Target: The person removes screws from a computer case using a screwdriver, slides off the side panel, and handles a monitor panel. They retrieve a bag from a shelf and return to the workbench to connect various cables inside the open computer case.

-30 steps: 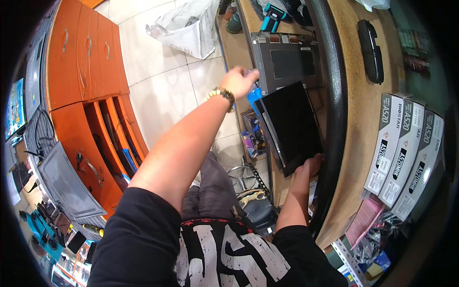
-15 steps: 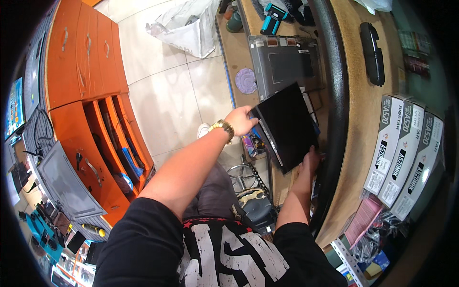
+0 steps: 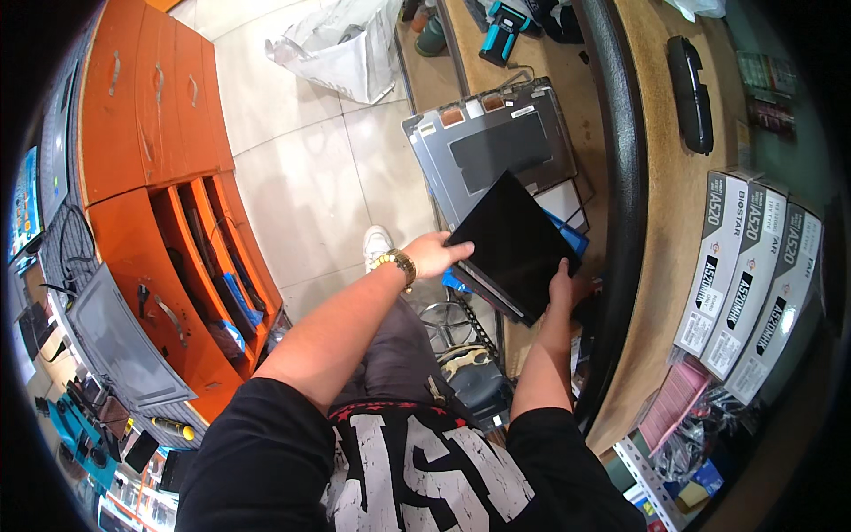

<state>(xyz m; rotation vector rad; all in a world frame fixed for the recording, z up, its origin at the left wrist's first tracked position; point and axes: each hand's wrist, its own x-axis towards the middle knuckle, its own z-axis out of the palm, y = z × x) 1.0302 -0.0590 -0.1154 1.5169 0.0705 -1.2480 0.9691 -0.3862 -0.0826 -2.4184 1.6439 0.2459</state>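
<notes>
Between my hands is a flat black screen panel (image 3: 514,244), like a bare laptop display, tilted over the lower bench. My left hand (image 3: 434,255) grips its left edge, thumb on top and fingers underneath. On the right edge, my right hand (image 3: 567,288) has its thumb over the front, with the other fingers mostly hidden. Just beyond the panel lies a grey laptop lid shell (image 3: 434,151) with a dark rectangle in its middle, its left corner sticking out past the bench edge. Something blue (image 3: 572,238) shows beneath the panel's right side.
A padded black edge (image 3: 620,177) separates the lower bench from a raised wooden counter (image 3: 651,293) with a black case (image 3: 690,97) and several boxes (image 3: 709,266). A teal and black tool (image 3: 503,34) lies at the back. Orange cabinets (image 3: 133,115) stand left; a white bag (image 3: 341,53) sits on the floor.
The grey lid shell has shifted left and nearer, turning at an angle and covering the round purple mat. The panel has turned and come slightly lower, still held by both hands.
</notes>
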